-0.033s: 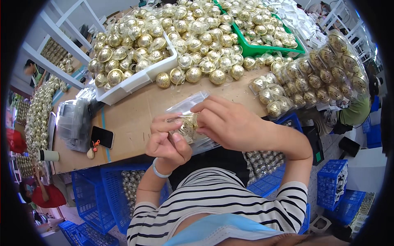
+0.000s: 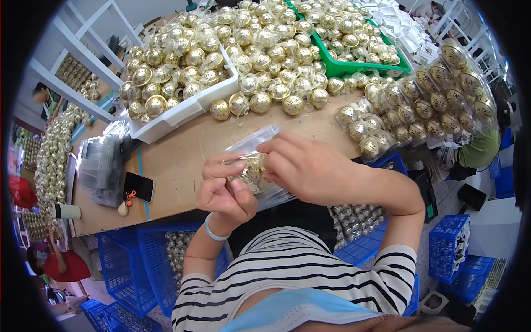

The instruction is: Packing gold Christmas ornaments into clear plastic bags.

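My left hand (image 2: 227, 188) is closed on the near left side of a clear plastic bag (image 2: 263, 135) at the table's front edge. Inside or behind the plastic, between my two hands, shows a gold perforated ball ornament (image 2: 253, 172); its lower part is blurred by the film. My right hand (image 2: 301, 166) bends over it from the right, fingertips pinched at the ball and the bag's edge. Exactly what those right fingertips grip is partly hidden. Just beyond my hands, a loose row of gold balls (image 2: 260, 102) lies on the brown tabletop (image 2: 182, 149).
A white bin (image 2: 188, 105) and a green bin (image 2: 354, 67) heaped with gold balls stand at the back. Packed balls (image 2: 426, 102) are stacked right. Plastic bags (image 2: 99, 166) and a phone (image 2: 138, 186) lie left. Blue crates (image 2: 124, 271) stand below; other people work at far left.
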`<state>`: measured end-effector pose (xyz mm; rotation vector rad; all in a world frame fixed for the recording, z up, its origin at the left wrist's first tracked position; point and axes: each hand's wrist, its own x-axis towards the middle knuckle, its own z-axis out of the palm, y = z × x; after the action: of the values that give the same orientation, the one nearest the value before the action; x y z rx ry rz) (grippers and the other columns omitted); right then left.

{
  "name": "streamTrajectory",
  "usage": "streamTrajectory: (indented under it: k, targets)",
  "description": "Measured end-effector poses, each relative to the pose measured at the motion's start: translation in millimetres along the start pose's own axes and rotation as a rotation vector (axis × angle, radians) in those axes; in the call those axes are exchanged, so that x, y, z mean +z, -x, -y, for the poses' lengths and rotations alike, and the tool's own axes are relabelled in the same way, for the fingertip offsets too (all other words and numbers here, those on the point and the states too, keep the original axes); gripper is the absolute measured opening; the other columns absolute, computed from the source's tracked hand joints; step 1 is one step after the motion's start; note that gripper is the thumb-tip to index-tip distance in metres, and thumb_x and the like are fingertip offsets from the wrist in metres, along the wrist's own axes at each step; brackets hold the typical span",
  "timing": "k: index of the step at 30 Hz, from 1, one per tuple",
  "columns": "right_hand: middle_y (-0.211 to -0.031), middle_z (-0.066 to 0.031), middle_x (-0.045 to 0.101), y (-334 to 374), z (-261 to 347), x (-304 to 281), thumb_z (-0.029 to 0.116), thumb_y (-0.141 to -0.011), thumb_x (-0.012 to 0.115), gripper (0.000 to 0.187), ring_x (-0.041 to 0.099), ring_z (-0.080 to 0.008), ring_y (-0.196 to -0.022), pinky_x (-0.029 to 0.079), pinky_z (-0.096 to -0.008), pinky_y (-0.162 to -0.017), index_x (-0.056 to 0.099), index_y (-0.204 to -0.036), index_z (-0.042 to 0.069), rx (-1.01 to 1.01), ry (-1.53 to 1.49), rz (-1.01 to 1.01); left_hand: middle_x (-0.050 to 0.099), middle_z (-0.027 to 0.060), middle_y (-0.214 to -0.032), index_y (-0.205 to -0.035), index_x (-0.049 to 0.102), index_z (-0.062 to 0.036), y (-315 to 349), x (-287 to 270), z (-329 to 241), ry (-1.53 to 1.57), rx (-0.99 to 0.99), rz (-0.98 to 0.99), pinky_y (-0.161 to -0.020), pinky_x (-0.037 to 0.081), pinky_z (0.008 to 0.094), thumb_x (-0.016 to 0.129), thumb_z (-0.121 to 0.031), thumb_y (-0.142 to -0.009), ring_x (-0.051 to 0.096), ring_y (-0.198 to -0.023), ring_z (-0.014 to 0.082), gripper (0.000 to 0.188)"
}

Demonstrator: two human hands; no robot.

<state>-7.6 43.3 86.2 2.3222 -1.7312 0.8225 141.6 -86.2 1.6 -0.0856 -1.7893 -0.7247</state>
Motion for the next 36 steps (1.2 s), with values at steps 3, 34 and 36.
streamTrajectory:
  k: [3,34,36]
  targets:
    - [-0.117,-0.0139,0.066,-3,-3,4,0.010,-0.084,0.075,0.023,0.065,-0.0292,-0.102,0.056,-0.0387,-0.083,0.060,-0.099,0.002,-0.074,0.168,-0.031,0.052,0.0211,-0.107,-0.116,0.024,-0.0079,-7,-3,-1,-0.038,-0.016,0.011,-0.082,0.053,0.0461,0.045,0.004,-0.089,0.059,-0.090,0.0348,0.036]
    - [-0.133,-0.0228,0.059,70,-6,-21,0.021,-0.105,0.051,0.048,0.058,-0.0398,-0.122,0.045,-0.0431,-0.104,0.045,-0.145,-0.004,0.469,-0.629,0.137,0.067,0.0129,-0.099,-0.094,0.045,-0.0107,-46,46,-1,0.535,0.154,0.280,-0.077,0.047,0.0475,0.059,0.002,-0.081,0.065,-0.097,0.0376,0.023]
    - [-0.125,-0.0235,0.063,84,4,-21,0.020,-0.106,0.049,0.043,0.062,-0.0406,-0.114,0.047,-0.0441,-0.099,0.049,-0.142,-0.004,0.580,-0.683,-0.005,0.067,0.0143,-0.097,-0.091,0.046,-0.0081,-54,55,-4,0.475,0.210,0.538,-0.078,0.046,0.0467,0.058,0.007,-0.071,0.063,-0.092,0.0362,0.028]
